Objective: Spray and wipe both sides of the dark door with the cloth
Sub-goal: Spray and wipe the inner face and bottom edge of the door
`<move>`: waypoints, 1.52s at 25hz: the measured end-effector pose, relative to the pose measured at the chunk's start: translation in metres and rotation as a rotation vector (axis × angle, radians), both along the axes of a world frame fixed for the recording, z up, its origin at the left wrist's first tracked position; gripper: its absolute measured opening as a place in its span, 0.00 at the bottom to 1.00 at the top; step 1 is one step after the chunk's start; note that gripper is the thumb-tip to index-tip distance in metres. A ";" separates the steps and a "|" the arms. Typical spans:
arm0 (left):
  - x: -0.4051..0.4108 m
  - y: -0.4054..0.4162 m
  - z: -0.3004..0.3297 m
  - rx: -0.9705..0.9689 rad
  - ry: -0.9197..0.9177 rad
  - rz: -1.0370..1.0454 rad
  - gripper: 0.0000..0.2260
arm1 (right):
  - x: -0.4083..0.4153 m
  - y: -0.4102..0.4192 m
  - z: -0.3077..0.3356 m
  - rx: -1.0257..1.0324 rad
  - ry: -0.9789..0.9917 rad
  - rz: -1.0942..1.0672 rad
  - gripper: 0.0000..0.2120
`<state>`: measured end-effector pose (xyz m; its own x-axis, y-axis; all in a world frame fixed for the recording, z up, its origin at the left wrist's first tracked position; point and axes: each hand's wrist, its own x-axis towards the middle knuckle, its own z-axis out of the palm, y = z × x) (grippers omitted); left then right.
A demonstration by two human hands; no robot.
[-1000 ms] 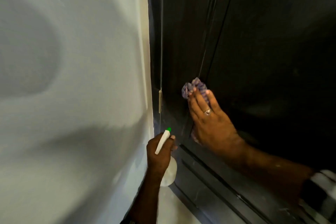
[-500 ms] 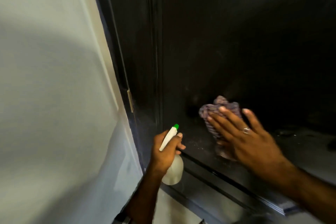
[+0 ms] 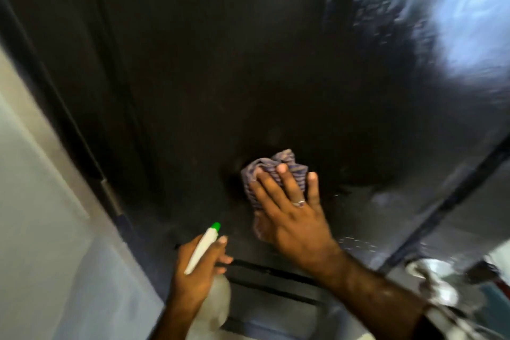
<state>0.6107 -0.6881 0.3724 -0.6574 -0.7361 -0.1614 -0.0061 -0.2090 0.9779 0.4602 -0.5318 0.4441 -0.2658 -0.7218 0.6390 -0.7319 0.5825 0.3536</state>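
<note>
Your right hand [image 3: 292,218]: straight fingers pressing striped cloth [image 3: 273,171] on dark door [image 3: 220,77] | left hand [image 3: 197,270]: fingers gripping spray bottle [image 3: 202,247]

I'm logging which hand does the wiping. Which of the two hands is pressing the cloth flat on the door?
The right hand: its straight fingers press the striped cloth against the dark door. The left hand instead grips the spray bottle.
</note>
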 end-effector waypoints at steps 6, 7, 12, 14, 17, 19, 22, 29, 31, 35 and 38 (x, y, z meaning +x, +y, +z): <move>-0.024 0.014 0.031 -0.129 -0.014 -0.093 0.04 | -0.006 0.010 0.007 -0.043 -0.014 0.052 0.35; -0.029 0.019 0.037 -0.144 -0.013 -0.116 0.03 | -0.008 0.016 0.007 -0.045 -0.021 0.046 0.35; -0.059 0.049 0.062 -0.225 0.030 -0.246 0.03 | -0.028 0.081 -0.008 -0.151 -0.045 0.016 0.34; -0.073 0.066 0.070 -0.237 0.037 -0.300 0.04 | -0.040 0.109 -0.016 -0.179 -0.057 0.008 0.37; -0.089 0.085 0.078 -0.254 0.061 -0.351 0.05 | -0.058 0.135 -0.027 -0.251 -0.076 -0.050 0.42; -0.096 0.094 0.078 -0.287 0.069 -0.363 0.07 | -0.066 0.135 -0.034 -0.336 -0.099 -0.050 0.41; -0.106 0.104 0.073 -0.295 0.122 -0.333 0.04 | -0.081 0.116 -0.045 -0.476 -0.116 0.006 0.36; -0.132 0.099 0.041 -0.400 0.177 -0.238 0.09 | -0.106 0.080 -0.071 -0.727 -0.131 0.085 0.31; -0.145 0.090 0.035 -0.471 0.205 -0.253 0.11 | -0.114 0.067 -0.078 -0.793 -0.102 0.101 0.34; -0.166 0.075 0.024 -0.515 0.278 -0.247 0.12 | -0.132 0.049 -0.082 -0.906 0.011 0.147 0.32; -0.175 0.075 0.017 -0.521 0.323 -0.232 0.12 | -0.142 0.041 -0.093 -0.913 0.076 0.120 0.33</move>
<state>0.4359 -0.6129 0.3896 -0.7639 -0.4980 0.4104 0.3169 0.2645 0.9108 0.3177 -0.4906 0.3508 -0.1560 0.0504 0.9865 -0.7988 0.5810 -0.1560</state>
